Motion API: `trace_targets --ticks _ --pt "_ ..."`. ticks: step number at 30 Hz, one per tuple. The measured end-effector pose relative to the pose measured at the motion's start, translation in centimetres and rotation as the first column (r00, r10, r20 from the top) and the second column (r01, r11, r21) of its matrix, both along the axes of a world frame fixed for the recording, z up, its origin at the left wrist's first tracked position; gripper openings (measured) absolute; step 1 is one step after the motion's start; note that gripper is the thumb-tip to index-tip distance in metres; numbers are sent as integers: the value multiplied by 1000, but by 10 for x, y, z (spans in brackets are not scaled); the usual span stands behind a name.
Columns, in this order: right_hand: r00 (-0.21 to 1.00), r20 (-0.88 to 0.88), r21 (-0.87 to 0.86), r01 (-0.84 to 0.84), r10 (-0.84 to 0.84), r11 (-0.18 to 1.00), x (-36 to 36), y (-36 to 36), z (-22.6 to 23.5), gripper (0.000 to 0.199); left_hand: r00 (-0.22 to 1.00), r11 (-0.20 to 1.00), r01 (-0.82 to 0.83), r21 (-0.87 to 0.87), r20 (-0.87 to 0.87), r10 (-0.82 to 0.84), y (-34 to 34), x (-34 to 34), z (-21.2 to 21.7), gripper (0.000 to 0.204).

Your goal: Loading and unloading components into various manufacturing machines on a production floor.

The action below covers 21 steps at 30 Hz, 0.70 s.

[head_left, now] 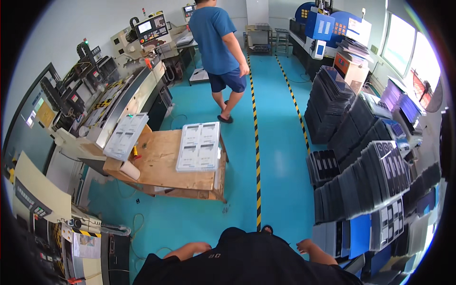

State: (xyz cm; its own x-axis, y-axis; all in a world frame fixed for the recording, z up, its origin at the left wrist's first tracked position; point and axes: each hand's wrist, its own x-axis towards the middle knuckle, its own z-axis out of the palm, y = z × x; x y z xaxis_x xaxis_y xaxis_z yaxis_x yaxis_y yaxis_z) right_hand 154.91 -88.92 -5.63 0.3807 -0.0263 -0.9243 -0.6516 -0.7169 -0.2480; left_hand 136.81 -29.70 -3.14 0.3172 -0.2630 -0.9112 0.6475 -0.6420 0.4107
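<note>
Both hands hang free at the person's sides: the left hand loosely curled and holding nothing, the right hand with its fingers released, nearest the leaning stacks of dark flat trays. I judge it a walking step between jobs; any pickup calls first for a reach.

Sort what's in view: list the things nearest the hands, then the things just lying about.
Nearest the hands:
left hand, empty, at the person's side
right hand, empty, beside the stacked dark trays

Lying about:
wooden table
white panel sheets on it
paper roll
another person walking away
</note>
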Motion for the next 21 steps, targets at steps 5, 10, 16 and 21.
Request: trace_targets --ticks 5,10,16,21 --pt "987 50 -42 -148 150 988 176 8 25 29 937 948 -313 63 185 297 -29 61 -19 41" --pt "963 164 -64 -208 216 976 313 78 12 32 897 941 -338 -18 295 328 8 166 -40 44" --pt "440 418 -307 -755 795 580 427 202 22 27 846 934 -313 173 498 191 94 285 -13 36" --pt "388 323 -257 -842 863 474 510 260 29 41 346 545 -815 -197 590 730 129 340 50 30"
